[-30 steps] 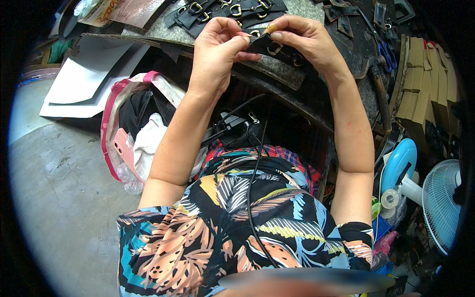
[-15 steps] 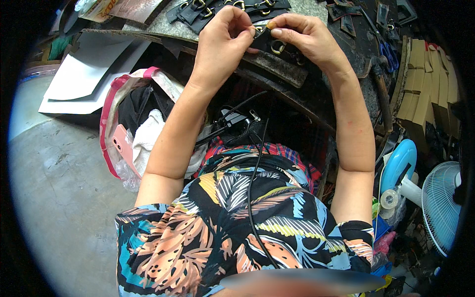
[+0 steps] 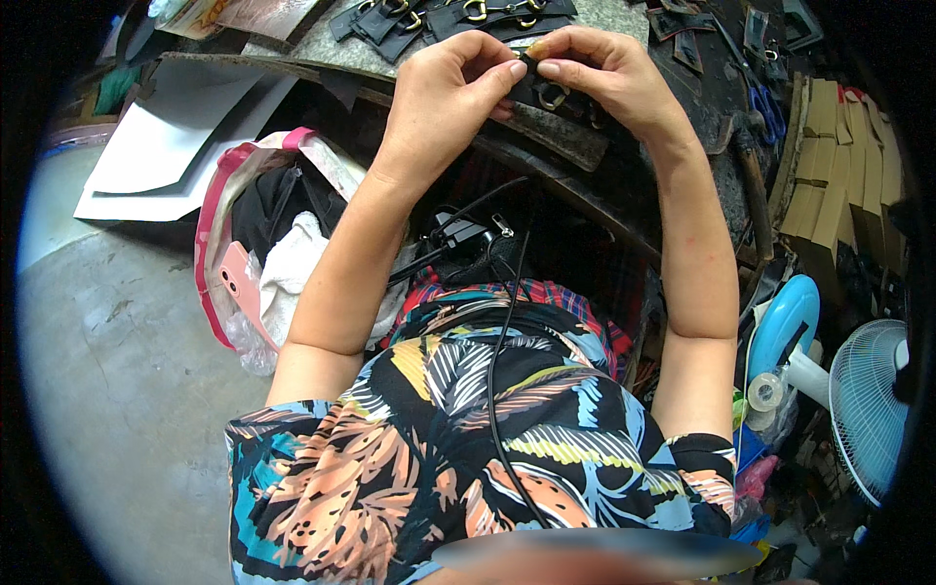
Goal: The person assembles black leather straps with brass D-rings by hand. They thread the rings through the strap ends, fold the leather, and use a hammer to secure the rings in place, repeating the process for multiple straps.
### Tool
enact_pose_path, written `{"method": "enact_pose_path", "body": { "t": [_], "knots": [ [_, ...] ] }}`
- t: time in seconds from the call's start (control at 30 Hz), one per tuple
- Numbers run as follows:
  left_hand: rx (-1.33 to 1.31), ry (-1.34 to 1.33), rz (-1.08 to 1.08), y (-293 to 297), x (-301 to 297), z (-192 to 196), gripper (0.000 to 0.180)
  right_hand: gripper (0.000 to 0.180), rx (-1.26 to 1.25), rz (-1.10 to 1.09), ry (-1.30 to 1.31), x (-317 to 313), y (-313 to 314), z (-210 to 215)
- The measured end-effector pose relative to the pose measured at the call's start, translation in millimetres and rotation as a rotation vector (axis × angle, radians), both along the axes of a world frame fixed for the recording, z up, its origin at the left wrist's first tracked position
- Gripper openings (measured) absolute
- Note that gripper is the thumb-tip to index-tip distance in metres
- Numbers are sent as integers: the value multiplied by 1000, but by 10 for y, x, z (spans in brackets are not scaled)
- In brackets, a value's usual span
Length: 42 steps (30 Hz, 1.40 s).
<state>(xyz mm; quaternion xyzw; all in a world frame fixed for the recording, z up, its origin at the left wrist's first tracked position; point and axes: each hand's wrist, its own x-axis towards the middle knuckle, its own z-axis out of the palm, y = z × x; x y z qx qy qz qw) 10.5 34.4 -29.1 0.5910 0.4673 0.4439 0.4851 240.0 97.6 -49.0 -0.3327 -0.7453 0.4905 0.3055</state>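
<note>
Black leather, a small strap piece with a brass ring (image 3: 548,93), sits pinched between both hands just above the near edge of the stone-topped bench (image 3: 585,19). The left hand (image 3: 444,93) has its thumb and forefinger closed narrowly on the piece's left end; the right hand (image 3: 600,73) closes thumb and fingertips on its top and right side, so the two hands nearly touch. Behind them, along the far part of the bench, lies a row of finished black straps with brass buckles (image 3: 458,15), close to the knuckles with little room between. To the right the bench is crowded with blue-handled scissors (image 3: 765,102) and a stack of cardboard pieces (image 3: 838,166) at its edge. Below the forearms the space opens: a pink-rimmed bag (image 3: 263,244) stands by the bare concrete floor (image 3: 117,370) on the left, and a blue-and-white fan (image 3: 863,390) is low on the right.
</note>
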Motion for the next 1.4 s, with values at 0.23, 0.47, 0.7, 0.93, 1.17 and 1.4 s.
{"method": "enact_pose_path", "body": {
  "t": [0.23, 0.47, 0.7, 0.93, 1.17, 1.4],
  "knots": [
    [-30, -51, 34, 3, 35, -32, 19, 31, -67, 18, 27, -46, -19, 57],
    [-79, -51, 23, -74, -19, 4, 18, 54, -243, 52, 75, -156, -94, 192],
    [55, 264, 123, -231, -3, -17, 13, 67, 17, -43, 23, -233, -263, 366],
    [564, 780, 226, -325, 5, -54, 34, 31, 319, -479, 130, 323, -453, 591],
    [734, 765, 232, -278, -29, -70, 27, 28, 158, -604, -250, 563, -895, 302],
    [665, 841, 265, -233, -74, -118, 26, 30, 26, -524, -125, 369, -904, 131]
  ]
}}
